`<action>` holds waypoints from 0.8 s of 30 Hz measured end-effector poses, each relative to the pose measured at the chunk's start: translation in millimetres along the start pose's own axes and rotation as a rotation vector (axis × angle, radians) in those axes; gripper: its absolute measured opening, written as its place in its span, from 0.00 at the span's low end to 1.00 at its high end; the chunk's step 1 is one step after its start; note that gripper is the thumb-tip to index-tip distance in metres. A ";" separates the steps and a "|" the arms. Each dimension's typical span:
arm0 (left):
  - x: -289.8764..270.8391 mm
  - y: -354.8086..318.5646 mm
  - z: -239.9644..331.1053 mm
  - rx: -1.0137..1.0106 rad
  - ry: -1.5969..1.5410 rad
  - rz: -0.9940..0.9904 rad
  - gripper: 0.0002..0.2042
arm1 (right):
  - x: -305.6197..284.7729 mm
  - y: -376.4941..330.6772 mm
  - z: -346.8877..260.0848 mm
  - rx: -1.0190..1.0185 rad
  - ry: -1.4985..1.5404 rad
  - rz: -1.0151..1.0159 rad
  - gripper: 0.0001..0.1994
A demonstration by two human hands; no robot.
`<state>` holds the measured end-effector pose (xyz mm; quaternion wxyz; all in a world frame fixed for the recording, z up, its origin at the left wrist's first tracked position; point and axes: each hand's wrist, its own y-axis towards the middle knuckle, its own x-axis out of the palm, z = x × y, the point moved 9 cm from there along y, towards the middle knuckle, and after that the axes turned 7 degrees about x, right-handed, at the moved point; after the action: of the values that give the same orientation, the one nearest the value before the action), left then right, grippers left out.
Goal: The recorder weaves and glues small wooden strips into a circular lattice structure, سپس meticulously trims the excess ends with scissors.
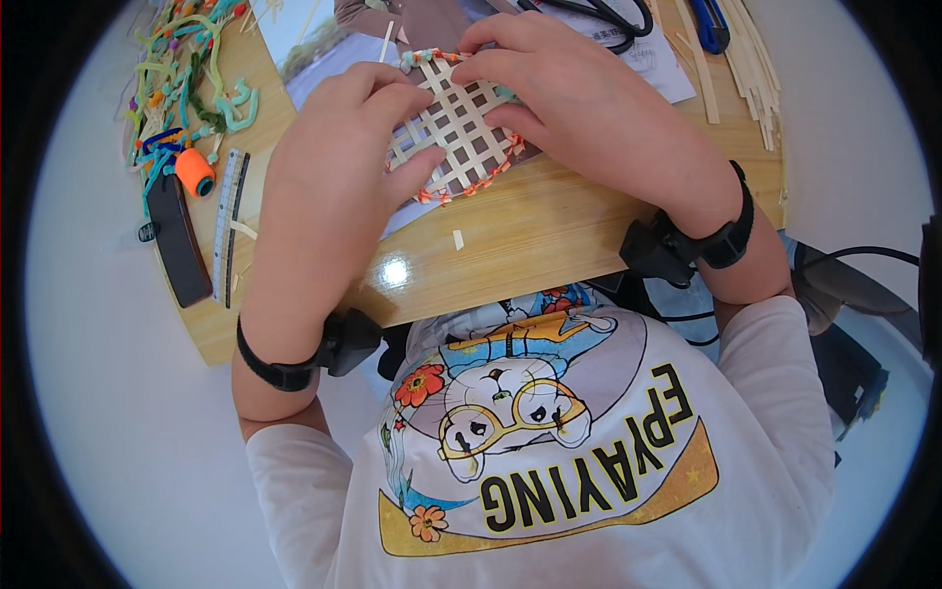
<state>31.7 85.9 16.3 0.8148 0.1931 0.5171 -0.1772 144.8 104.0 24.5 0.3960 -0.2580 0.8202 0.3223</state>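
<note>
A round open-weave mat (457,130) of pale flat strips lies over a printed picture on the table, with orange, white and mint cord wound along its rim. My left hand (368,128) holds its left side, thumb and index finger resting on the lattice. Across from it, my right hand (530,74) grips the upper right rim, its thumb on the right edge and its fingers curled at the top. The undersides of the fingers are hidden. One loose strip end sticks up beyond the far rim.
Colourful fuzzy cords (186,74), an orange thread spool (195,173), a dark flat case (180,240) and a clear ruler (230,226) lie left. At right are pale strips (751,69) and a blue utility knife (710,25). Black-handled scissors (628,25) lie at the back.
</note>
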 end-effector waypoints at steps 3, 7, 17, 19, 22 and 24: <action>-1.5 -0.7 -2.9 0.035 -0.063 0.002 0.19 | 3.6 0.3 3.4 0.029 -0.003 -0.022 0.15; -1.8 -3.6 1.3 0.071 -0.048 0.010 0.21 | 5.9 -0.2 7.2 0.100 0.030 -0.074 0.14; -2.6 -0.1 8.8 0.040 0.044 0.000 0.23 | 4.8 -0.1 -1.0 0.045 0.022 -0.050 0.15; -2.6 0.6 9.8 0.047 0.052 -0.004 0.23 | 4.7 -0.4 -1.5 0.042 0.018 -0.052 0.15; -1.3 1.2 9.9 0.044 0.052 -0.016 0.23 | 5.4 -1.3 -3.0 0.046 0.019 -0.049 0.16; -1.6 2.1 11.9 0.061 0.062 -0.005 0.23 | 6.9 -0.9 -5.7 0.044 0.005 -0.043 0.17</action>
<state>41.3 82.0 22.7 0.7918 0.2222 0.5367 -0.1890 138.9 98.1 21.3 0.4063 -0.2679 0.8223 0.2950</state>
